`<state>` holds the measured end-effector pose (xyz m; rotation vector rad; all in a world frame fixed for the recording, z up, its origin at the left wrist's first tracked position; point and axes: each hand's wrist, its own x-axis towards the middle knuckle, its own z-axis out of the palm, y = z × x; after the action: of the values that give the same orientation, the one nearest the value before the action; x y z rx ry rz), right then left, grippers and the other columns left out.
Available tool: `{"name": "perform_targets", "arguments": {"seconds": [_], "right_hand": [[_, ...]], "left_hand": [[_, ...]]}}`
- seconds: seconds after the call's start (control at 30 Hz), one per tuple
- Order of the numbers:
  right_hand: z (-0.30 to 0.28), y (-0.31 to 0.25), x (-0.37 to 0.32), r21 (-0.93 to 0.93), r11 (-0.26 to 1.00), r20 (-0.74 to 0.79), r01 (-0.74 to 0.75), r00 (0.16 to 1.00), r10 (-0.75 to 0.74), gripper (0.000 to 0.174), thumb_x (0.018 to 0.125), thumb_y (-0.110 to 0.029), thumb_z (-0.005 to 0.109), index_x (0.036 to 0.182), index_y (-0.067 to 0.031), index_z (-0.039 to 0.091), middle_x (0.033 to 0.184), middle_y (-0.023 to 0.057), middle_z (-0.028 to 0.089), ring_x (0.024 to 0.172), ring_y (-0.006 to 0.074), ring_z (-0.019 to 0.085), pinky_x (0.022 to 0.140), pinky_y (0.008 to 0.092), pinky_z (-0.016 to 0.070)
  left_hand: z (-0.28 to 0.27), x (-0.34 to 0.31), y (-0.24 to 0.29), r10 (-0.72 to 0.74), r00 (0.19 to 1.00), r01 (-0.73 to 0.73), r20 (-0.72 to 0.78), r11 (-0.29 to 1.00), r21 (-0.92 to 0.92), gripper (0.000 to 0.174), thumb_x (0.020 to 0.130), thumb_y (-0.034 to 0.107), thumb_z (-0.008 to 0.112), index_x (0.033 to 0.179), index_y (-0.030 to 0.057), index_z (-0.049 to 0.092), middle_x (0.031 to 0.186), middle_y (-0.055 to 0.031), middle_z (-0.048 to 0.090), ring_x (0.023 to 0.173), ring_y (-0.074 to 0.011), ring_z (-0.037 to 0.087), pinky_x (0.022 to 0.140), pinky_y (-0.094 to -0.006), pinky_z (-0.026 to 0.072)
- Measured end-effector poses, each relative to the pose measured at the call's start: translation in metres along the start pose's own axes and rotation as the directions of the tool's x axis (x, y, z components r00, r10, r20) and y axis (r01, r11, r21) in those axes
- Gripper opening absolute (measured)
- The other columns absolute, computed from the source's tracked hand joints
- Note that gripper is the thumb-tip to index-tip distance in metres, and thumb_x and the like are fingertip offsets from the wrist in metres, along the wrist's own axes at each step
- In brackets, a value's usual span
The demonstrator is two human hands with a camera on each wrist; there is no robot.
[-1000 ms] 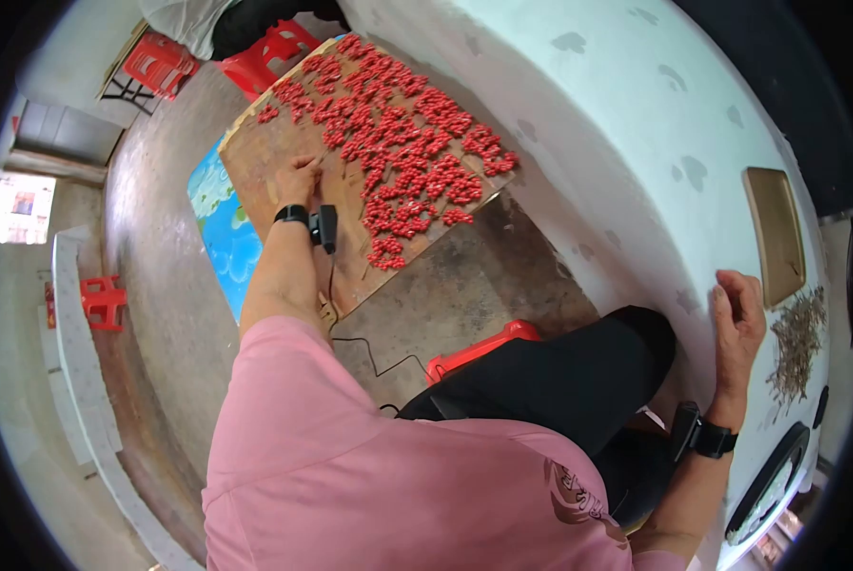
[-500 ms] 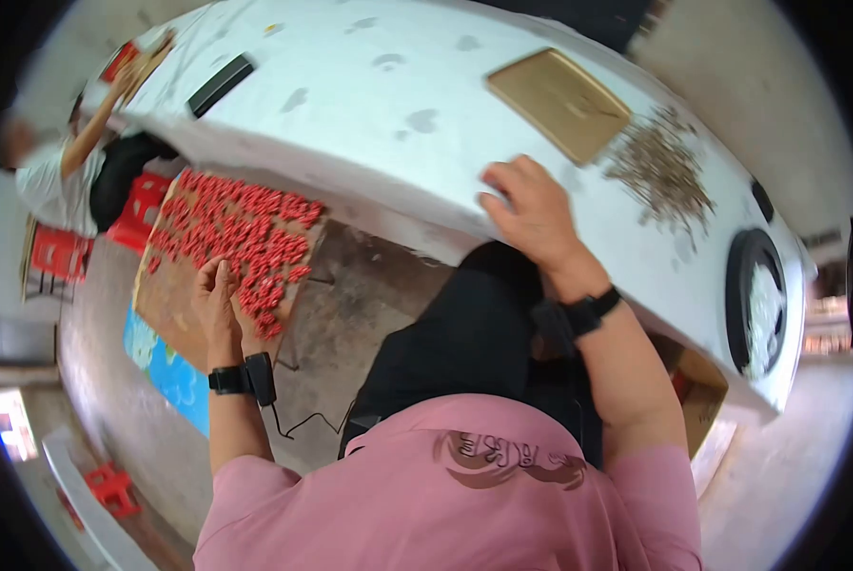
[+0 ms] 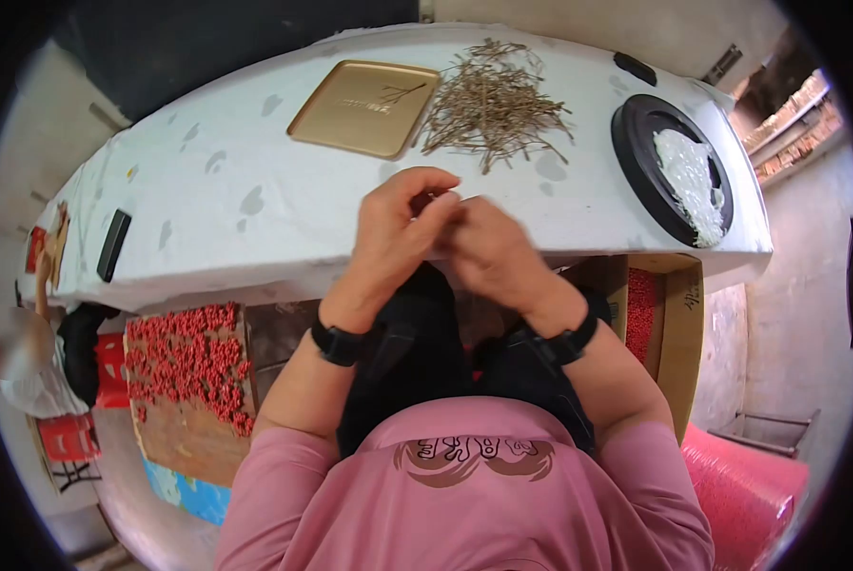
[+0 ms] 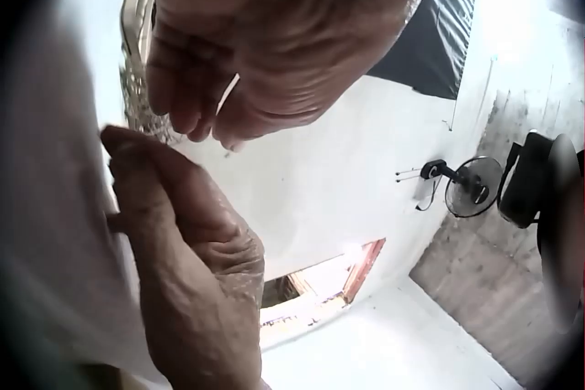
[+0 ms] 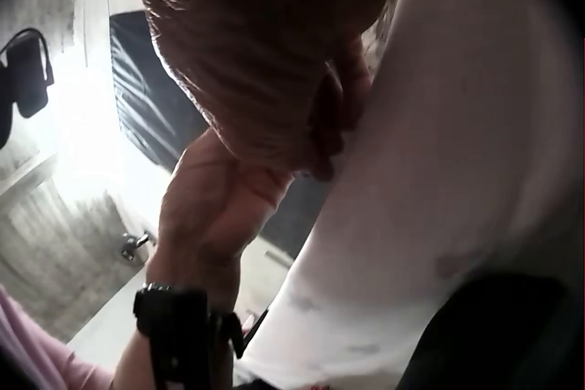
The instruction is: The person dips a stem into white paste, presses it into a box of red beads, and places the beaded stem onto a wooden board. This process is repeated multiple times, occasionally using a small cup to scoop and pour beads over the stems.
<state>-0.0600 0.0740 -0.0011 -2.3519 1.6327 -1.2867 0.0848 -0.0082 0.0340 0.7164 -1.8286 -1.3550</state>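
In the head view my left hand (image 3: pixel 388 233) and right hand (image 3: pixel 493 249) meet over the front edge of the white-covered table (image 3: pixel 284 228). The left fingers bend toward the right hand, its thumb tip right at the right fingers. Motion blurs the right fingertips. From the left wrist view, the left hand (image 4: pixel 283 38) hangs above the right hand (image 4: pixel 187 253), a narrow gap of light beside its fingers. The right wrist view has the right hand (image 5: pixel 265 52) partly covering the left hand (image 5: pixel 215 198). I cannot tell whether either hand holds something small.
Behind the hands lie a gold tray (image 3: pixel 350 109) with a twig and a heap of brown twigs (image 3: pixel 498 105). A black round tray (image 3: pixel 636 162) bears clear plastic. Red berry-like clusters (image 3: pixel 184 357) cover a low board at left; a cardboard box (image 3: pixel 678 333) stands right. Another person (image 3: pixel 41 376) sits far left.
The view has swung right toward the twigs. My left hand has left the red clusters and come up to the right hand, which has moved in toward it.
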Motion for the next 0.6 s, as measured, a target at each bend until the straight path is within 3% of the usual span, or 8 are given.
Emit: {"name": "perform_targets", "arguments": {"seconds": [0.03, 0.1, 0.13, 0.23, 0.27, 0.37, 0.47, 0.6], "right_hand": [[-0.023, 0.008, -0.003, -0.040, 0.997, -0.046, -0.069, 0.997, 0.067, 0.009, 0.075, -0.001, 0.063, 0.082, -0.0053, 0.063, 0.087, 0.0103, 0.060, 0.087, 0.0299, 0.060, 0.072, 0.0405, 0.0500], [-0.053, 0.041, -0.012, -0.227, 0.953, -0.188, -0.203, 0.969, 0.161, 0.012, 0.077, -0.004, 0.066, 0.089, -0.0061, 0.066, 0.086, 0.0105, 0.060, 0.084, 0.0300, 0.061, 0.073, 0.0403, 0.0505], [-0.068, 0.047, -0.011, -0.311, 0.899, -0.227, -0.309, 0.942, 0.245, 0.014, 0.079, -0.006, 0.068, 0.093, -0.0059, 0.067, 0.089, 0.0106, 0.060, 0.085, 0.0306, 0.061, 0.074, 0.0403, 0.0505], [-0.086, 0.078, -0.011, -0.490, 0.748, -0.280, -0.447, 0.894, 0.350, 0.020, 0.080, -0.013, 0.071, 0.099, -0.0067, 0.067, 0.093, 0.0105, 0.059, 0.086, 0.0299, 0.062, 0.073, 0.0394, 0.0516], [-0.085, 0.087, -0.012, -0.511, 0.742, -0.265, -0.435, 0.900, 0.345, 0.019, 0.079, -0.013, 0.071, 0.097, -0.0068, 0.067, 0.091, 0.0105, 0.059, 0.085, 0.0299, 0.063, 0.073, 0.0395, 0.0517], [-0.081, 0.109, -0.014, -0.557, 0.730, -0.235, -0.395, 0.919, 0.318, 0.012, 0.079, -0.011, 0.068, 0.090, -0.0069, 0.064, 0.088, 0.0104, 0.059, 0.083, 0.0301, 0.063, 0.071, 0.0401, 0.0519], [-0.074, 0.110, -0.009, -0.586, 0.726, -0.230, -0.359, 0.933, 0.275, 0.002, 0.079, -0.007, 0.061, 0.079, -0.0062, 0.059, 0.083, 0.0112, 0.060, 0.080, 0.0309, 0.063, 0.069, 0.0418, 0.0522], [-0.088, 0.091, -0.018, -0.652, 0.689, -0.113, -0.317, 0.939, 0.326, 0.003, 0.077, -0.007, 0.059, 0.080, -0.0052, 0.060, 0.084, 0.0134, 0.062, 0.081, 0.0318, 0.064, 0.070, 0.0430, 0.0530]], "left_hand": [[0.013, 0.009, -0.001, 0.037, 0.999, -0.038, 0.025, 0.999, 0.036, 0.018, 0.090, 0.007, 0.068, 0.107, 0.0009, 0.068, 0.086, 0.0005, 0.066, 0.074, -0.0050, 0.058, 0.066, -0.0205, 0.0476], [0.039, 0.022, -0.004, 0.107, 0.992, -0.113, 0.067, 0.988, 0.101, 0.019, 0.089, 0.008, 0.069, 0.107, 0.0010, 0.068, 0.086, 0.0000, 0.066, 0.073, -0.0055, 0.058, 0.065, -0.0210, 0.0472], [0.050, 0.027, 0.002, 0.149, 0.982, -0.166, 0.112, 0.972, 0.163, 0.023, 0.086, 0.006, 0.069, 0.108, 0.0020, 0.068, 0.091, -0.0050, 0.069, 0.078, -0.0150, 0.063, 0.069, -0.0275, 0.0499], [0.078, 0.041, -0.010, 0.472, 0.866, -0.497, 0.165, 0.779, 0.382, 0.030, 0.082, 0.005, 0.070, 0.112, 0.0027, 0.066, 0.100, -0.0112, 0.069, 0.091, -0.0281, 0.065, 0.078, -0.0347, 0.0509], [0.085, 0.043, -0.011, 0.411, 0.890, -0.456, 0.199, 0.803, 0.383, 0.041, 0.079, 0.005, 0.071, 0.119, 0.0052, 0.063, 0.115, -0.0133, 0.066, 0.108, -0.0342, 0.060, 0.088, -0.0403, 0.0485], [0.099, 0.052, -0.018, 0.408, 0.871, -0.487, 0.272, 0.658, 0.574, 0.055, 0.080, 0.013, 0.072, 0.132, 0.0086, 0.055, 0.134, -0.0119, 0.057, 0.124, -0.0325, 0.052, 0.098, -0.0449, 0.0433], [0.106, 0.058, -0.023, 0.322, 0.886, -0.463, 0.334, 0.590, 0.661, 0.065, 0.084, 0.027, 0.071, 0.142, 0.0120, 0.045, 0.147, -0.0102, 0.047, 0.139, -0.0310, 0.038, 0.107, -0.0513, 0.0333], [0.106, 0.062, -0.036, 0.247, 0.901, -0.435, 0.358, 0.511, 0.742, 0.065, 0.089, 0.046, 0.064, 0.145, 0.0182, 0.045, 0.149, -0.0089, 0.045, 0.143, -0.0290, 0.033, 0.111, -0.0508, 0.0267]]}}
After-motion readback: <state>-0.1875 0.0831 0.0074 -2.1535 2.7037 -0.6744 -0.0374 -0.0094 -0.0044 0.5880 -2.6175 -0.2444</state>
